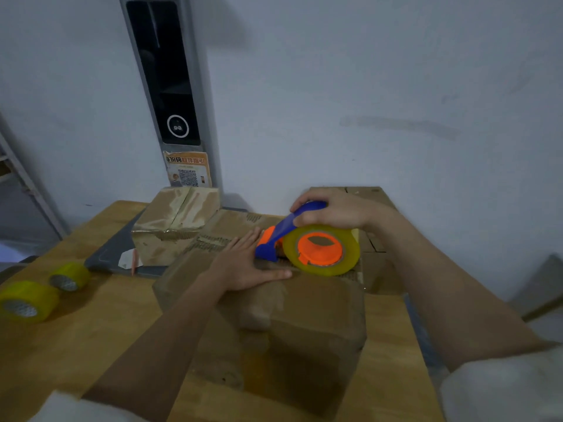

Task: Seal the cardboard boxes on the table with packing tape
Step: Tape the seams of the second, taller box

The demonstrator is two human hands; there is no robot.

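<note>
- Here, nearest the viewer, two bare forearms with white sleeves at the bottom corners reach over a wooden table (91,336).
- A big cardboard box (304,315) stands in the middle of the table, its near side in shadow and its top flaps closed.
- The left hand (243,266) lies flat on the top of this box, fingers straight and spread, palm pressing down on the flaps just left of the tape tool.
- The right hand (332,210) grips the blue handle of a tape dispenser (304,242), fingers curled over it from above.
- The dispenser, blue and orange with a yellowish roll of clear tape on an orange hub, sits on the far part of the box top, its blue front end touching the cardboard beside the left fingertips.
- On the left side of the table lie two spare rolls of yellowish tape: a near roll (26,301) and a smaller-looking far roll (68,277), close together but apart.
- Farther back on the left, a smaller box (173,220) wrapped in shiny tape stands on a dark grey tray (112,254).
- To the far right, behind the right hand, another cardboard box (374,239) stands against the wall.
- On the grey wall behind, a tall dark panel (166,74) with a round ring hangs above an orange sticker (189,169) with a square code.
</note>
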